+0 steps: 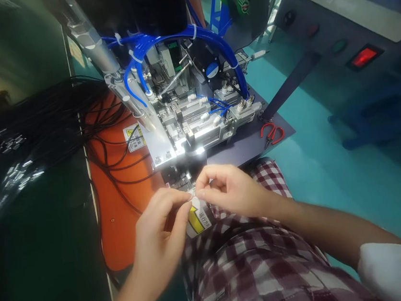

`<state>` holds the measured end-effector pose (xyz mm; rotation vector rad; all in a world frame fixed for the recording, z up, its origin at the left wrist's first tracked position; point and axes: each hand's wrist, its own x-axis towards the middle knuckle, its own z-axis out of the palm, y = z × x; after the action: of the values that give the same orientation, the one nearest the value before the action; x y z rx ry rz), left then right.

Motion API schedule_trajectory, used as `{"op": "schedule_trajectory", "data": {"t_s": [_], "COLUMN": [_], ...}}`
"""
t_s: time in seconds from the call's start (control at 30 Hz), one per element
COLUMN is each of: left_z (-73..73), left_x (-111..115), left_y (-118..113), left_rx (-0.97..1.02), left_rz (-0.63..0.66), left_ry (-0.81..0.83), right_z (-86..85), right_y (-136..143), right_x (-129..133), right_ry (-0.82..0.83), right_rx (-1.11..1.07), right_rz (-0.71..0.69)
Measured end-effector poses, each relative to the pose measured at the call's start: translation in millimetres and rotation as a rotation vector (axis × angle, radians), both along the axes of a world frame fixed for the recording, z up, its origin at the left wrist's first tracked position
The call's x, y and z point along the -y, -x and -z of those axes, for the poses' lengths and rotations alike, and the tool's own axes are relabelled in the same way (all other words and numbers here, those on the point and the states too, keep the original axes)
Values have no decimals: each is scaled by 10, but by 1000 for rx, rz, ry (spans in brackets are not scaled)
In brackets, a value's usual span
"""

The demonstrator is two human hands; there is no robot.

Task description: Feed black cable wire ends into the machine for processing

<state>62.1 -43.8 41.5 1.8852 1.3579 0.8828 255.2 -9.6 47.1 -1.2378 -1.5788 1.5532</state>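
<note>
At the front end of a bench machine (186,123), my two hands meet fingertip to fingertip. My left hand (160,227) is closed in a pinch of thumb and forefinger. From the other side, my right hand (232,190) pinches at the same spot. Whatever lies between the fingertips is small and whitish, too tiny to name. Just below them is a white label with a yellow arrow (196,220). A small metal fixture (182,180) of the machine stands right behind the fingertips.
Black cables (38,120) spread in a large bundle at the left, trailing over an orange board (122,227). Red-handled cutters (271,135) lie on the machine's base plate. Blue air tubes (225,46) arch above. A control box with a lit red switch (364,58) stands at the right.
</note>
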Motion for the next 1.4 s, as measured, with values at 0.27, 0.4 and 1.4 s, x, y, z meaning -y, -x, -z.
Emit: {"op": "schedule_trajectory", "data": {"t_s": [0.27,0.4,1.4], "left_z": [-26,9,-67], "left_x": [66,43,-30], "left_y": [-26,-30,-91], "left_rx": [60,326,646], "left_rz": [-179,-252,-393], "left_ry": [107,254,695], "right_z": [-54,46,102], "right_y": [157,304,322], "right_x": [176,223,164], "right_ry": [-815,-309,-58], "right_rx": [393,-5,-11], "right_rz": [79,231,252]}}
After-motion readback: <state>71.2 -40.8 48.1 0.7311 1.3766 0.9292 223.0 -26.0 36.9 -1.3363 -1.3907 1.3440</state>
